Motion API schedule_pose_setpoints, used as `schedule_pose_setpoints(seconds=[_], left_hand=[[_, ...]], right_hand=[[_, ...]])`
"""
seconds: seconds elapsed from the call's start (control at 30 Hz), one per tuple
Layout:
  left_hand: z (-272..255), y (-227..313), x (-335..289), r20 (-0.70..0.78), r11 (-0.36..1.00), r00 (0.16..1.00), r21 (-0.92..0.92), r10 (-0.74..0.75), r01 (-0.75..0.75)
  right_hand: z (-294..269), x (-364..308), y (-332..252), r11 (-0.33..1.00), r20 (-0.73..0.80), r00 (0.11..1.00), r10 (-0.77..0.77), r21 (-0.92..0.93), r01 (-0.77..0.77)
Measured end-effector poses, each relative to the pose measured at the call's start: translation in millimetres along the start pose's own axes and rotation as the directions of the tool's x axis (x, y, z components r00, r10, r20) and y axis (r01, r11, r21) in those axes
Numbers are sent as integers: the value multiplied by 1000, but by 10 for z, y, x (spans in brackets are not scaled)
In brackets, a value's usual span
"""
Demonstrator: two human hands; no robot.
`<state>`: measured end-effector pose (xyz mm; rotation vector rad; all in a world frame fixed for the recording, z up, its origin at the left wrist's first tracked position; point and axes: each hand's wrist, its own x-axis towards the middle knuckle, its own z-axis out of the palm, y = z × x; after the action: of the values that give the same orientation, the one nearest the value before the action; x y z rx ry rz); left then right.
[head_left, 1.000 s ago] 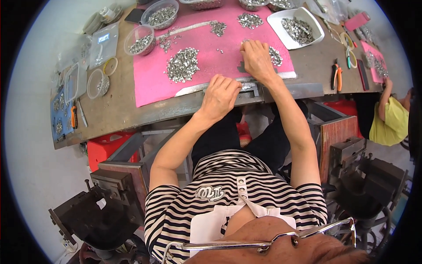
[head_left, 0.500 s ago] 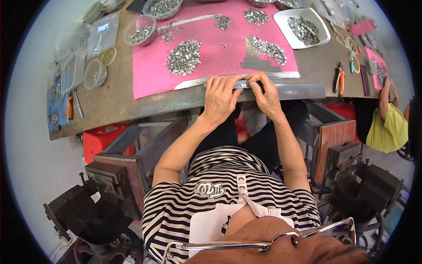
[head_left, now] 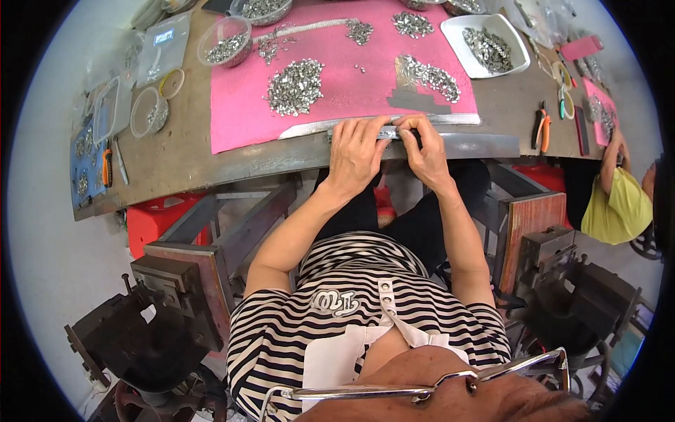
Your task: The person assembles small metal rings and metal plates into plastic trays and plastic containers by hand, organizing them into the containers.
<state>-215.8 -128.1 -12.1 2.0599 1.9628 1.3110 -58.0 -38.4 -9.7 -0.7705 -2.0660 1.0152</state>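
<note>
Both my hands rest at the near edge of the pink mat on a long thin metal strip. My left hand lies over the strip's left part with fingers spread along it. My right hand pinches the strip's right part between thumb and fingers. Just beyond my hands lie heaps of small silver metal parts and a second heap beside a grey patch on the mat.
A white tray of metal parts stands at the back right, clear bowls of parts at the back left. Orange-handled pliers lie on the right. Another person in a yellow top sits at the right. Heavy presses flank my seat.
My right hand came back from the heap on the mat to the near edge, and both hands now hold the metal strip. The view has shifted slightly.
</note>
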Motion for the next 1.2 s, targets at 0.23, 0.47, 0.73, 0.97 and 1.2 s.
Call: schedule_pose_setpoints(seconds=[0.23, 0.47, 0.73, 0.97, 1.2], left_hand=[[-11, 34, 8, -14, 1000, 1000, 9, 0, 0], [2, 47, -5, -21, 999, 1000, 32, -7, 7], [-74, 19, 64, 15, 998, 1000, -51, -21, 22], [-67, -384, 680, 81, 988, 987, 49, 141, -145], [222, -783, 1207, 270, 934, 905, 56, 327, -354]], right_hand=[[-2, -8, -81, 848, -22, 928, -372, -414, 330], [-274, 284, -82, 901, -18, 967, -256, -366, 232], [-140, 661, 261, 780, -53, 965, -256, -601, 174], [-180, 717, 335, 775, 3, 964, -267, -594, 216], [-276, 917, 408, 824, 98, 978, -186, -526, 210]])
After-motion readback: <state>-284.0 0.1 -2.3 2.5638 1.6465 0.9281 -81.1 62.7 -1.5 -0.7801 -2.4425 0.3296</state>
